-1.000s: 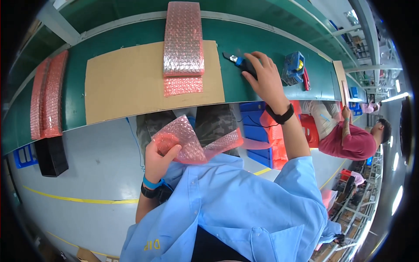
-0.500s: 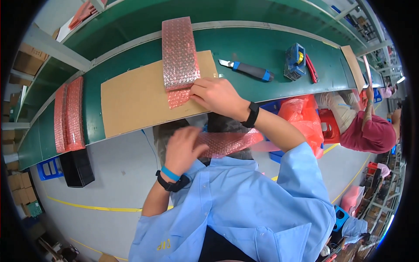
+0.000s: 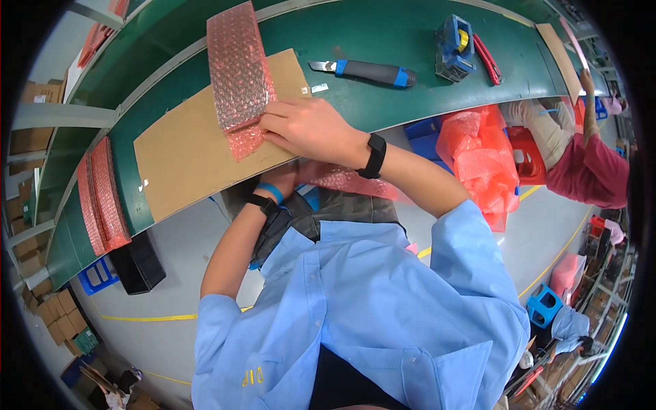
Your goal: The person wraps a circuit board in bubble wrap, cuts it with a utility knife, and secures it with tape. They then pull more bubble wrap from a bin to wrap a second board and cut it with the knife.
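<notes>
A long pink bubble-wrap parcel [image 3: 239, 65] lies on a flat brown cardboard sheet [image 3: 181, 150], its near flap sticking out toward me. At the near right corner of that parcel, my right hand [image 3: 301, 126] has its fingers bent and closed on the wrap. My left hand [image 3: 281, 178] is down below the bench edge, above my lap; its fingers are hidden. Beside it, a loose pink bubble-wrap piece [image 3: 345, 179] stretches across my lap under the right forearm. I cannot see whether the left hand touches it.
Beyond the cardboard lie a blue-black utility knife [image 3: 372, 72] with its blade out, a blue tape dispenser [image 3: 454, 51] and a red cutter [image 3: 487, 60]. More bubble-wrapped parcels [image 3: 102, 195] lie left. Red plastic wrap [image 3: 478, 157] bulges below the bench; a co-worker [image 3: 591, 171] is farther right.
My left hand has gone from in front of my body to below the bench edge. My right hand stays on the parcel. The whole view has shifted and turned slightly.
</notes>
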Tool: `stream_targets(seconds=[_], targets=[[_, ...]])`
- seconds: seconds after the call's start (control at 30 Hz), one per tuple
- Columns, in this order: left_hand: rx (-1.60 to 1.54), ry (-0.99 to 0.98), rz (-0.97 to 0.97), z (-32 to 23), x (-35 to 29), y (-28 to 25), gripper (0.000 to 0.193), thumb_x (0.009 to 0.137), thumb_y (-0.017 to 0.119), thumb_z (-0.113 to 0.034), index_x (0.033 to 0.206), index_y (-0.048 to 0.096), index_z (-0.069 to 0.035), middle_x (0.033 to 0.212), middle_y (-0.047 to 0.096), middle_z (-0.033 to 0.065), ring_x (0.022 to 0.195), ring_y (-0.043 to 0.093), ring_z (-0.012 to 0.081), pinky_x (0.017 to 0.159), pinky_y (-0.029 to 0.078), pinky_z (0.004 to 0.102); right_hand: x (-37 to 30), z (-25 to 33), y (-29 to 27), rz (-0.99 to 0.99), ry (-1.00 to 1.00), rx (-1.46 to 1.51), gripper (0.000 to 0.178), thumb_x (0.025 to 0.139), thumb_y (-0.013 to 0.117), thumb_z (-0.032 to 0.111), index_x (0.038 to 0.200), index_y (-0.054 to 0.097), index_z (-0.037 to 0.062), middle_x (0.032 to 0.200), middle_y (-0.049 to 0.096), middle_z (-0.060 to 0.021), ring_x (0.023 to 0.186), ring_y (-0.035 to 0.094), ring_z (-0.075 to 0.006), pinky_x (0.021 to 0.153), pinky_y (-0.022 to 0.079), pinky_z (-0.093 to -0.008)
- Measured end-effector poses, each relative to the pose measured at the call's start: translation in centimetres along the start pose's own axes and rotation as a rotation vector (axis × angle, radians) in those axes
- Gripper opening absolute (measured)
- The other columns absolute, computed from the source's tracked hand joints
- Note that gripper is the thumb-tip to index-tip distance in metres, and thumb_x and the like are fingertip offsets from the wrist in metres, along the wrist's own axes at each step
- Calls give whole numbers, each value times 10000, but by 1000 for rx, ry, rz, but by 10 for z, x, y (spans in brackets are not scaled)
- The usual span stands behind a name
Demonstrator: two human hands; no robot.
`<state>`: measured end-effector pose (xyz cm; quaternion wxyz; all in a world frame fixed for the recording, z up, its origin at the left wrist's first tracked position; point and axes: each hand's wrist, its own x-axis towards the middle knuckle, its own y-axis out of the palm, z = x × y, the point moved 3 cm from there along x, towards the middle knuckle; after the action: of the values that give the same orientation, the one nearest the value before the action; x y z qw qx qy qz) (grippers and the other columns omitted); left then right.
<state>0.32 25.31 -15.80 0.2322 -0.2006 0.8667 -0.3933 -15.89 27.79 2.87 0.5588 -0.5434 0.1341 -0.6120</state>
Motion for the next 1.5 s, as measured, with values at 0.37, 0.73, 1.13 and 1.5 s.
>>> stream_targets(seconds=[0.37, 0.73, 1.13, 1.5], targets=[[-61, 385, -107, -132, -120, -180, 528, 775, 929, -146, 1262, 738, -79, 1363, 731, 121, 1265, 667, 386, 1100, 529, 470, 6, -6, -14, 15, 66, 25, 136, 956, 762, 228, 1008, 729, 106, 954, 692, -62, 877, 737, -290, 707, 602, -424], [132, 211, -407, -83, -16, -244, 162, 926, 820, -103, 1039, 726, -32, 1084, 704, 137, 999, 710, 341, 845, 571, 425, -22, -18, -97, -65, 375, 107, 156, 971, 772, 218, 1000, 746, 67, 949, 707, -86, 823, 721, -278, 675, 572, -404], [345, 631, -8, -239, 12, -285, 449, 779, 868, -128, 1189, 708, -44, 1149, 708, 171, 1056, 677, 400, 905, 556, 458, -167, -119, -243, -706, 1001, -131, 240, 997, 799, 252, 1042, 817, 17, 904, 734, -71, 829, 648, -118, 729, 500, -290], [252, 886, -241, -313, 199, -154, 909, 852, 905, -290, 1627, 464, -114, 1666, 473, 140, 1488, 514, 374, 1221, 454, 487, -153, -167, -234, -514, 1089, 354, 372, 968, 829, 338, 1043, 852, -26, 869, 770, -51, 811, 647, -102, 726, 486, -289]])
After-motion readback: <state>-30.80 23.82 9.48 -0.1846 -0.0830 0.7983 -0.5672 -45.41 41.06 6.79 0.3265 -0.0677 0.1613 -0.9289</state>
